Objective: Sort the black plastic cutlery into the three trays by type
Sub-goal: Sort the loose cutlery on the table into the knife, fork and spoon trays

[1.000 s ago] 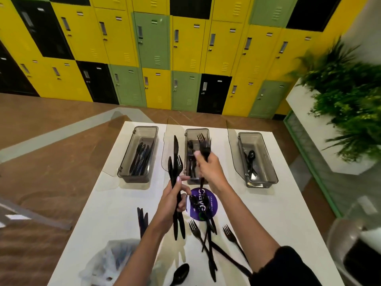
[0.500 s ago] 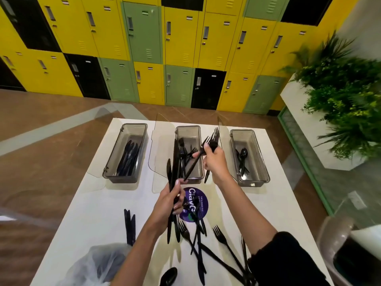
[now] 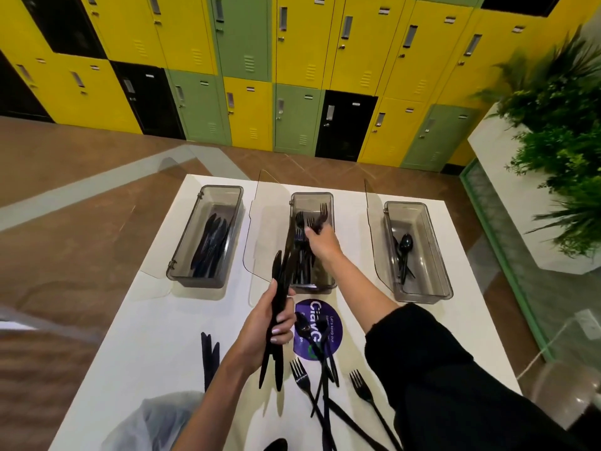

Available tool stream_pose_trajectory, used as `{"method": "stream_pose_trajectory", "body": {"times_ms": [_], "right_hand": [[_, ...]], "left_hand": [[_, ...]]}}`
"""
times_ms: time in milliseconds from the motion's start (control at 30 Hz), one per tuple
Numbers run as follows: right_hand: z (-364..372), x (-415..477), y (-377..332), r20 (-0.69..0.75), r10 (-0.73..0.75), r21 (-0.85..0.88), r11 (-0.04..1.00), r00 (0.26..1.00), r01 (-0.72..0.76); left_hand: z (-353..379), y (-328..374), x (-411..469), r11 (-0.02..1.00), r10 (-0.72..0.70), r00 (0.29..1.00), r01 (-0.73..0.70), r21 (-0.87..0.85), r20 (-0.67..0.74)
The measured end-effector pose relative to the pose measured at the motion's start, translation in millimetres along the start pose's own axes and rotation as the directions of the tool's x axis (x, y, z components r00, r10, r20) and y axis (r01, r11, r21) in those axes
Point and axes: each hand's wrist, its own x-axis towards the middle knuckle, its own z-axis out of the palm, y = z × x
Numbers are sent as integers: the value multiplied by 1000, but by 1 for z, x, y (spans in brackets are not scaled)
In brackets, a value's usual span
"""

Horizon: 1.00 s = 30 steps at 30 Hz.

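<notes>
Over the middle tray (image 3: 312,194), the right hand (image 3: 320,237) reaches down inside with its fingers curled round a few forks (image 3: 322,213). The forks lie along the tray's length, tines pointing away from the person toward the far wall. More black cutlery lies lengthwise beneath them.

Nearer, the left hand (image 3: 270,327) is wrapped tightly around a bundle of black cutlery (image 3: 282,281), held above the white table (image 3: 156,320). The bundle's long axis runs near to far, its upper ends tilting toward the middle tray's near left corner; blur hides which types it holds.

The left tray (image 3: 187,242) holds knives (image 3: 211,245) lying lengthwise. The right tray (image 3: 435,255) holds spoons (image 3: 405,247), bowls toward the far end.

Loose forks (image 3: 300,375) lie crossed on the near table, tines mostly pointing away, beside a purple round sticker (image 3: 333,327). Two more black pieces (image 3: 208,356) lie lengthwise at the left, close to a clear plastic bag (image 3: 153,421).
</notes>
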Motion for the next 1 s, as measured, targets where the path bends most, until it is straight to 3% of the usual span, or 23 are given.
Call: {"method": "stream_pose_trajectory", "body": {"times_ms": [67, 133, 200, 267, 433, 667, 1000], "right_hand": [[1, -8, 5, -1, -5, -138, 990, 1000, 5], [-3, -25, 5, -30, -76, -127, 989, 997, 71], [-6, -45, 4, 15, -110, 69, 992, 994, 109], [-12, -71, 1, 132, -71, 280, 960, 989, 31], [-25, -106, 21, 272, -149, 345, 938, 951, 49], [-50, -130, 26, 236, -196, 426, 901, 952, 80], [-82, -162, 28, 155, -206, 475, 873, 966, 110]], "left_hand": [[-3, 0, 1, 1000, 11, 1000, -11, -3, 1], [-5, 0, 2, 996, 67, 998, -66, 57, -11], [-4, -2, 1, 980, 125, 992, -120, 157, -26], [0, -4, 0, 963, 155, 987, -140, 230, -46], [8, -6, -5, 942, 175, 984, -163, 292, -15], [18, -8, -31, 975, 24, 991, -52, 217, 129], [39, -13, -66, 980, 12, 974, -56, 192, 225]]}}
